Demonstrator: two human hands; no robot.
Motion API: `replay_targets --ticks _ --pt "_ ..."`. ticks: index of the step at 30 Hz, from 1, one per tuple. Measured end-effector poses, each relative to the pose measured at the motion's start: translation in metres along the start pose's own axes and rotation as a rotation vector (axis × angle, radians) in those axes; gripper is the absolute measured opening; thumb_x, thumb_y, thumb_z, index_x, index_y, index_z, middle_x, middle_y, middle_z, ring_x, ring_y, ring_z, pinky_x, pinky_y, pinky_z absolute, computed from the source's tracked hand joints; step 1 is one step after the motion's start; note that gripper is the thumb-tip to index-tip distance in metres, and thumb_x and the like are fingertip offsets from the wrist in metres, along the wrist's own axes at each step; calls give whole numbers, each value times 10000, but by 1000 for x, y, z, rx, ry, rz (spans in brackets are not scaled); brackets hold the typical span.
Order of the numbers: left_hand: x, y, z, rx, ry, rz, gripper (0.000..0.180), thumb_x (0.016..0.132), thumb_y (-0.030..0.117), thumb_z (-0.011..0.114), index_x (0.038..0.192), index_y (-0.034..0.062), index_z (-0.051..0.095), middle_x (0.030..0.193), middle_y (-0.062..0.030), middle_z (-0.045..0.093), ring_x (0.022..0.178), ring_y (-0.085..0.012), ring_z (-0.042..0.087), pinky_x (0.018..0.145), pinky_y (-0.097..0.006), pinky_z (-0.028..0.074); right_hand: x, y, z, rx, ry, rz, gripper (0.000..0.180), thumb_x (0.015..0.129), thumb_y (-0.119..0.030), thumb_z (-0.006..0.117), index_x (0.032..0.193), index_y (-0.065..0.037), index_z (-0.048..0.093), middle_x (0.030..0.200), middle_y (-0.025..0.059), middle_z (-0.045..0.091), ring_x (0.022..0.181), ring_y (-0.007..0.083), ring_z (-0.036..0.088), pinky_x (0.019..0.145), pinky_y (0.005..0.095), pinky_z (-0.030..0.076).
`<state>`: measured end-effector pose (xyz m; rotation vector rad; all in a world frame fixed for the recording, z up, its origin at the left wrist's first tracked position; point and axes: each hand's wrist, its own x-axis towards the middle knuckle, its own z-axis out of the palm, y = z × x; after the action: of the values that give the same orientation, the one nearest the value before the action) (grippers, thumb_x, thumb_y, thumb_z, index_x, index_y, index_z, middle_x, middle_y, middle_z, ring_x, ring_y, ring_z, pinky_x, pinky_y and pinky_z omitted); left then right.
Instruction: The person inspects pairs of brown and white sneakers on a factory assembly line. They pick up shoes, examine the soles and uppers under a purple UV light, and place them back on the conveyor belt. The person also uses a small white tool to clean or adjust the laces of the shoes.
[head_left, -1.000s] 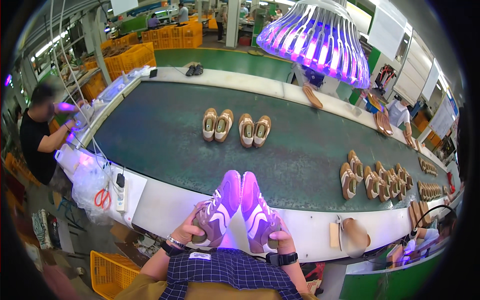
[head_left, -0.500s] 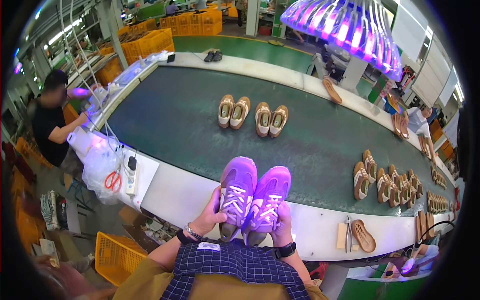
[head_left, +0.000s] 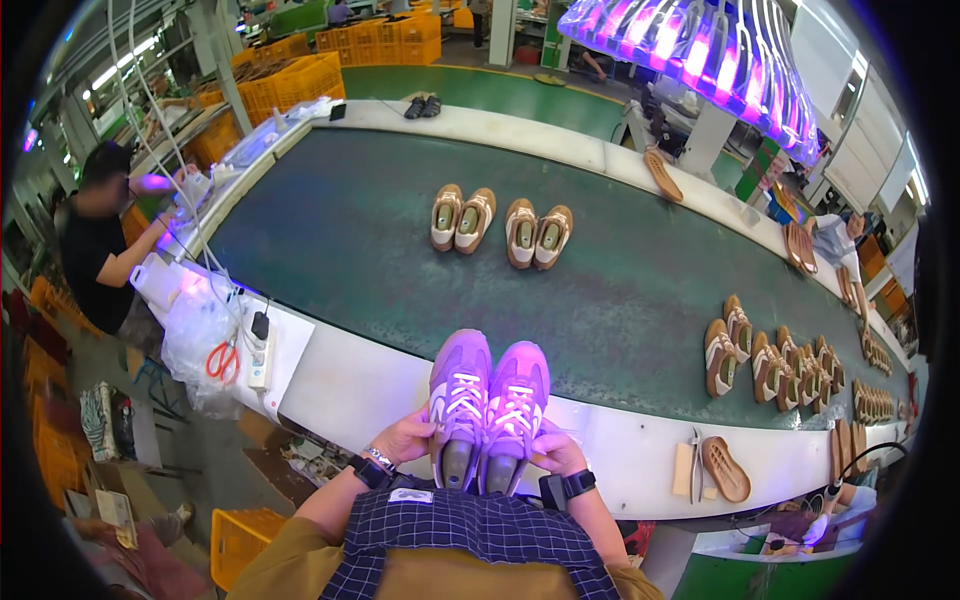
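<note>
Two lace-up sneakers, lit purple, sit side by side in front of me, toes pointing away and openings toward me. My left hand (head_left: 406, 438) grips the outer side of the left sneaker (head_left: 459, 395), thumb and fingers closed at its edge. On the other side, my right hand (head_left: 559, 450) has its fingers closed at the outer edge of the right sneaker (head_left: 515, 405). Both sneakers have pale laces, and their grey insides show. Whether their soles rest on the white table edge (head_left: 350, 375) is hidden.
A green belt (head_left: 370, 270) carries two pairs of tan sneakers (head_left: 500, 225), with several more (head_left: 770, 365) at right. Pliers (head_left: 697, 465) and a tan sole (head_left: 726, 470) lie on the right edge. Red scissors (head_left: 222, 362) lie left. A lamp (head_left: 700, 60) hangs above. A co-worker (head_left: 95, 235) sits left.
The sneakers have shifted slightly left and toward me, their openings now showing more. My hands have moved from around the heels to the outer sides, and the fingers have changed their hold.
</note>
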<state>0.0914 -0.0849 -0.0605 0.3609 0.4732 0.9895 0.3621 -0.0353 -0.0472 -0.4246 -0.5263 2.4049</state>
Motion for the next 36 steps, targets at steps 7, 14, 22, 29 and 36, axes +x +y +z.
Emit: replay_targets --ticks 7,14,22,29,36 --pt "2 11 1 -126 114 42 490 807 145 604 1238 -17 439 1186 -110 549 1120 -235 516 1005 -374 379 -1 -12 12 -127 171 -153 684 674 -67 657 1296 7 382 1219 110 510 1137 236 501 1012 359 372" --pt "14 24 26 -228 251 398 453 833 132 579 1254 54 433 1210 -78 530 1131 -219 502 985 -378 406 6 -21 28 38 416 -525 434 831 -88 587 1239 -36 450 1196 68 526 1105 221 516 983 392 402" --pt "13 26 40 -259 404 444 486 812 138 626 1251 85 424 1228 -82 505 1136 -236 489 977 -395 413 9 -14 48 100 577 -597 422 872 -187 574 1252 -65 437 1218 78 508 1126 220 501 952 434 430" --pt "14 21 39 -223 446 438 459 818 156 636 1227 73 445 1174 -77 526 1084 -208 506 942 -376 432 11 -7 42 163 608 -558 436 873 -203 579 1261 -81 420 1242 79 498 1151 233 489 965 436 439" --pt "16 19 40 -216 457 407 504 792 146 657 1245 97 442 1211 -70 520 1119 -220 497 965 -388 419 11 -7 43 179 625 -539 445 871 -201 584 1262 -75 412 1239 90 493 1149 242 489 964 442 442"
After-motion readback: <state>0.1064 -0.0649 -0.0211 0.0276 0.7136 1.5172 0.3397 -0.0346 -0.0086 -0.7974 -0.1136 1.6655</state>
